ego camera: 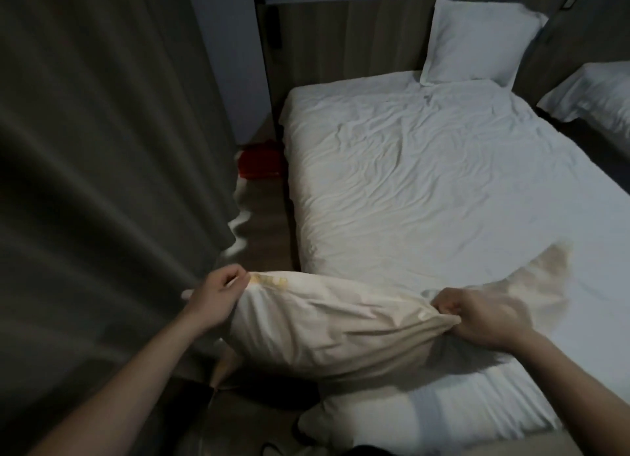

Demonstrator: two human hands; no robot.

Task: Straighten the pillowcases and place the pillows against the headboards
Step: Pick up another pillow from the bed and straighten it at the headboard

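Note:
I hold a cream pillow (327,322) in the air over the near left corner of the bed (426,183). My left hand (218,295) grips its left corner, by a yellow printed mark. My right hand (477,316) pinches the bunched fabric at its right end, and the loose cloth beyond that hand is blurred. A white pillow (477,43) stands leaning against the wooden headboard (341,39) at the far right of the bed. Another white pillow (409,418) lies at the bed's near edge, under the one I hold.
A dark grey curtain (102,183) hangs along the left, close to my left arm. Between it and the bed runs a narrow strip of wooden floor (266,223) with a red object (259,159) on it. A second bed with a white pillow (593,97) shows at the right edge.

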